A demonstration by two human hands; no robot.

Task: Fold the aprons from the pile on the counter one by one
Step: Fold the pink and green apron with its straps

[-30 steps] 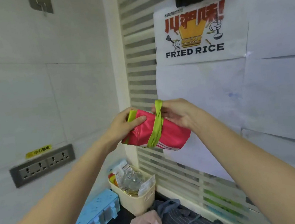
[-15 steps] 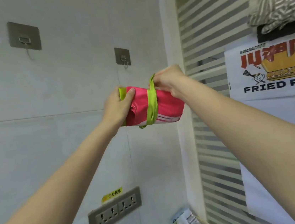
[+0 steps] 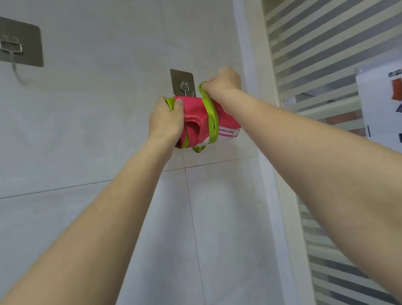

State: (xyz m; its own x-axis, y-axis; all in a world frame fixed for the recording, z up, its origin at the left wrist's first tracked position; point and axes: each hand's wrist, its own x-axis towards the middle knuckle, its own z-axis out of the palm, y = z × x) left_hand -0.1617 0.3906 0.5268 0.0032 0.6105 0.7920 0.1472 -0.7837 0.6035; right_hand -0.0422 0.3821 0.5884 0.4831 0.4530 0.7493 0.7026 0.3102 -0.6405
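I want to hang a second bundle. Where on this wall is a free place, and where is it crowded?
Free: the left hook holds nothing, with bare tile all around it, and bare tile runs between it and the left hand. Crowded: the right hook, where the apron and the right hand, which pinches the green strap, press close by the corner.

Tiled wall corner with hooks

Two metal adhesive hooks (image 3: pixel 9 40) (image 3: pixel 183 83) hung on white tiles; a fried-rice poster (image 3: pixel 397 108) covered the striped glass partition (image 3: pixel 332 34).
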